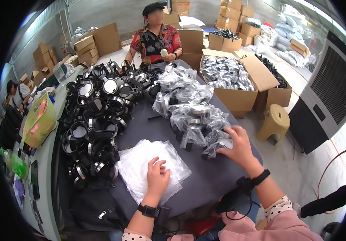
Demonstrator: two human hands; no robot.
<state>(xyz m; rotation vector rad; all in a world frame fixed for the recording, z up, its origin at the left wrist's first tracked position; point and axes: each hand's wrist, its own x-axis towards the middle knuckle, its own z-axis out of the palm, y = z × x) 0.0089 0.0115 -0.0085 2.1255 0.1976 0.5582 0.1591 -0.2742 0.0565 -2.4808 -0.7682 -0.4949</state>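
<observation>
Right hand [241, 149] had thumb and fingers spread, at the near end of the bagged pile [191, 106]. Thumb sat right by the closest bagged unit [218, 148]; I couldn't tell if it was touching. Left hand [157, 178] was loosely curled over the clear bag stack [134, 170], a gap between thumb and fingers, nothing visibly pinched. Couldn't tell contact with the top bag.

Layout as I had it on the head view: bag stack lay flat, slightly fanned, on the dark table [137, 138], front and center. Unbagged black-and-silver units [94, 106], headphone-like, were heaped left of it. Bagged pile ran along the right side, away from the wearer.

Far end: a co-worker [153, 42] in a patterned red shirt held up a small whitish item [163, 52]. Right of the table I had an open carton [236, 100] full of bagged units, a yellow stool [274, 120] and a tall grey cooler [326, 90]. Yellow-green basket [40, 126] stood on the left bench.
</observation>
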